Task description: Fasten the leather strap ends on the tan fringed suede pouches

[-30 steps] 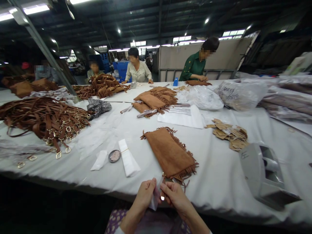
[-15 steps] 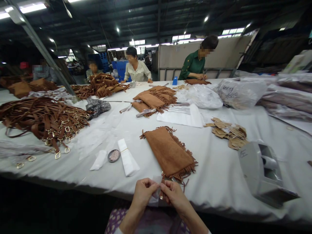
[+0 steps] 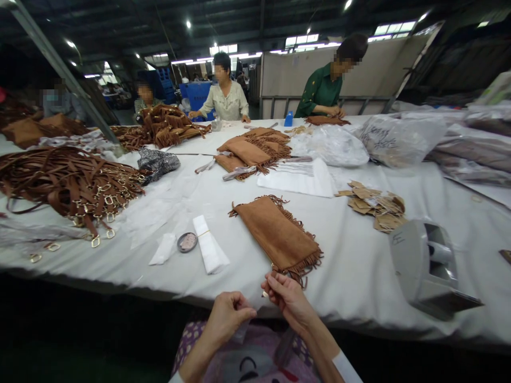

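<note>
A brown fringed suede bag (image 3: pixel 279 231) lies near the front edge of the table. At its lower corner my right hand (image 3: pixel 285 295) pinches a short brown strap with a small shiny metal end. My left hand (image 3: pixel 231 316) is closed to the left of it, over the table's front edge, with thin clear plastic hanging beneath its fingers. The two hands are apart. A banded stack of white sheets (image 3: pixel 209 244) and a small round dish (image 3: pixel 187 242) lie left of the bag.
Brown straps with metal rings (image 3: pixel 75 186) are heaped at left. Further back lie more fringed bags (image 3: pixel 249 149). At right are cardboard tags (image 3: pixel 375 205) and a grey tape dispenser (image 3: pixel 419 266). Several people are across the table, one in a green shirt (image 3: pixel 319 90).
My hands have moved apart, the left one going left with the clear plastic, the right one staying at the strap by the bag. The view has tilted down slightly.
</note>
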The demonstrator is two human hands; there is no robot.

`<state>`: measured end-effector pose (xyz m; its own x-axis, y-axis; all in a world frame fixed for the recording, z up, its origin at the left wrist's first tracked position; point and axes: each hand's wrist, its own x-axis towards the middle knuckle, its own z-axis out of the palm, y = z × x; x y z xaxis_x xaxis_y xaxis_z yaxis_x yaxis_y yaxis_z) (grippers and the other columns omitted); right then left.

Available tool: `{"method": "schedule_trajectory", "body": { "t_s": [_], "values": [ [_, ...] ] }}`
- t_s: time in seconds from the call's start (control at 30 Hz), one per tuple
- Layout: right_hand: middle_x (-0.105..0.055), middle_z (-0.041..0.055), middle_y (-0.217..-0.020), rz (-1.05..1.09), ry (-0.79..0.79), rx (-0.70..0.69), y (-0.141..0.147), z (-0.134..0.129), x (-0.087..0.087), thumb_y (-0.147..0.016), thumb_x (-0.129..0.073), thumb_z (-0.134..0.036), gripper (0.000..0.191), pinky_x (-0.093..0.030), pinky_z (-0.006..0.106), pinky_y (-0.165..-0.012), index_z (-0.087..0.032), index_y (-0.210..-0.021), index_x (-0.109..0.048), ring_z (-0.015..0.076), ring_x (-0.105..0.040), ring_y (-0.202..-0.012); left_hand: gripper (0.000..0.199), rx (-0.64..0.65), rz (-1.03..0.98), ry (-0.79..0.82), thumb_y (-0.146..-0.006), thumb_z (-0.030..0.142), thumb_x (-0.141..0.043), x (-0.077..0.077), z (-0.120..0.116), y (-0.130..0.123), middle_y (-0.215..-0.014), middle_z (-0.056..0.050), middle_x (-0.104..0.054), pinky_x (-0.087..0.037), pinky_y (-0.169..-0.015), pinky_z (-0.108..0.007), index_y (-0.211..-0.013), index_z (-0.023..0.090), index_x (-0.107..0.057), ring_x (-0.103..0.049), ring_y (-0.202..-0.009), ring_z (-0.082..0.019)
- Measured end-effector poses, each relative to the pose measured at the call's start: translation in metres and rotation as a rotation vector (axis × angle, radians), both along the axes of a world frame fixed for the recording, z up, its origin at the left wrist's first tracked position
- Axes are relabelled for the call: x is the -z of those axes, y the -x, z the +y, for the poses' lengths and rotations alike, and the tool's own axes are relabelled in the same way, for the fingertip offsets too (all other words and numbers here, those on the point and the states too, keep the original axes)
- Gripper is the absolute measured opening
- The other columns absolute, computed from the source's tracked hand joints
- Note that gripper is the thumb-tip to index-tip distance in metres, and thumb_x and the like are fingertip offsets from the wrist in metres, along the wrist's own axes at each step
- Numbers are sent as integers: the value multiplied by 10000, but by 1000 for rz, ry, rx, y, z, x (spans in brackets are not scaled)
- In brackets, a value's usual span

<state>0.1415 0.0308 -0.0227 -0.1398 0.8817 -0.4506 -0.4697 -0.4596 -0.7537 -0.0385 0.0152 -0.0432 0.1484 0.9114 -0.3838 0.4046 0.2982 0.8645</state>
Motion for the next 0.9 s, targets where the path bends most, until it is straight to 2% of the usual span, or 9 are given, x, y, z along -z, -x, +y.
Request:
{"method": "schedule_trajectory", "body": {
  "t_s": [0.2,0.53,0.77,0.9],
  "values": [
    [-686,50,-740,-78,-26,16,2,-2,-1,-609,-813,-443,408,-305,190,-472,-140,-819,-639,79,-481,-540,163,70,36,19,-597,276,-678,-3,0,-2,-499,29,-533,-286,-489,-215,-566,132,-607,-433,-497,-103],
    [-702,59,-729,-187,-68,-31,4,-2,2,-642,-777,-475,418,-264,197,-468,-127,-830,-640,68,-456,-511,166,139,-34,25,-617,277,-676,-8,-1,-2,-528,34,-516,-287,-503,-211,-600,124,-613,-423,-526,-100],
    [-695,47,-729,-261,-96,-60,4,-2,5,-665,-748,-483,400,-260,224,-474,-139,-837,-638,82,-443,-503,194,148,-236,102,-661,302,-645,-9,3,-6,-552,40,-469,-263,-508,-212,-675,109,-646,-370,-534,-86],
    [-682,43,-716,-273,-126,-75,2,-2,7,-677,-729,-513,421,-209,224,-453,-126,-826,-655,62,-374,-467,239,130,-342,104,-704,341,-611,-8,5,-14,-551,44,-443,-250,-508,-210,-675,106,-635,-345,-536,-79]
  ]
}}
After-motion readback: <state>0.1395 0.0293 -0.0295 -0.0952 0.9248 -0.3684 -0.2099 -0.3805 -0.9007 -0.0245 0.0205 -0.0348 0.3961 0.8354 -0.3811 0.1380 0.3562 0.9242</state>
